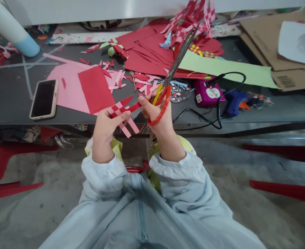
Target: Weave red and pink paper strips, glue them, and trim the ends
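Observation:
My left hand (106,126) pinches a small woven paper piece (118,108) in red and pink check, with loose pink strips hanging from its lower side. Closed as well, my right hand (156,110) has a pair of scissors (173,69) hooked on it by the red and yellow handles, blades pointing up and away. Its thumb and fingers also pinch the end of a red strip (134,107) running from the woven piece. Both hands are just above the table's front edge. Below and behind them lie a red paper rectangle (96,88) and a pink sheet (64,83).
A phone (44,99) lies at left near a white and blue cylinder (25,38). Paper scraps (118,77), red sheets (147,52) and woven strips (191,20) spread behind. To the right are a purple box (208,94) with a black cable, a blue glue gun (236,103) and cardboard (258,45).

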The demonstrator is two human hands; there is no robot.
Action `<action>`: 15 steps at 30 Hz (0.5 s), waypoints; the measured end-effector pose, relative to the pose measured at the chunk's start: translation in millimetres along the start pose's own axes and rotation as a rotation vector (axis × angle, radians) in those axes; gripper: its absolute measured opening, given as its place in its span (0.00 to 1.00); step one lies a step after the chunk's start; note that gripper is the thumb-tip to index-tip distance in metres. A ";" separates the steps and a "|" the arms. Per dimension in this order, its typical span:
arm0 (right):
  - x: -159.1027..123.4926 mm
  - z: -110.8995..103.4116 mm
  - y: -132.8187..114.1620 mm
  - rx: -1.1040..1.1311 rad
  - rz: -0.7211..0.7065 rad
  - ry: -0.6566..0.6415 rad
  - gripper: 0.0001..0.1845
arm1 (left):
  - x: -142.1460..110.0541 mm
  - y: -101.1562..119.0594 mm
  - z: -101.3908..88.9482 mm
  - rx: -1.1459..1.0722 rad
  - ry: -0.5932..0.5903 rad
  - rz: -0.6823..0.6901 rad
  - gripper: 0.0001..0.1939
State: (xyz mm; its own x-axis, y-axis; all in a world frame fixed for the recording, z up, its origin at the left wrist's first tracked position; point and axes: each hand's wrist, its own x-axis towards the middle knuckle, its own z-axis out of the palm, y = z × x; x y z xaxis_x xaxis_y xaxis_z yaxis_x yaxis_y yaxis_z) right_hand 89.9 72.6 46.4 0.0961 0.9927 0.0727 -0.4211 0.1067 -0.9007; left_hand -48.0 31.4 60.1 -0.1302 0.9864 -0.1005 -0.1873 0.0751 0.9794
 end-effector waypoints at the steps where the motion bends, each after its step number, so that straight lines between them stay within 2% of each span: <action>1: -0.4 0.2 -0.8 -0.007 -0.002 0.000 0.29 | 0.2 -0.3 0.9 -0.017 0.016 -0.002 0.13; 8: -1.9 0.1 -10.7 0.030 0.039 0.032 0.29 | 1.0 -0.3 0.8 -0.052 0.125 0.006 0.14; 12: -4.9 1.7 -8.3 -0.034 0.109 -0.051 0.31 | 0.5 -0.3 2.2 -0.047 0.131 0.019 0.15; 15: -7.2 3.2 -1.2 -0.126 0.122 -0.147 0.28 | 0.4 -1.1 3.6 -0.054 0.110 0.012 0.15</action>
State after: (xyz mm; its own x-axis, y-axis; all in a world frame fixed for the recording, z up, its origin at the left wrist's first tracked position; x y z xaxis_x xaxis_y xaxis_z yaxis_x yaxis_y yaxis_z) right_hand 86.8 65.4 48.3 -0.0844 0.9963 0.0133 -0.3049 -0.0131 -0.9523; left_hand -44.3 32.3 59.6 -0.2385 0.9649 -0.1100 -0.2365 0.0521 0.9702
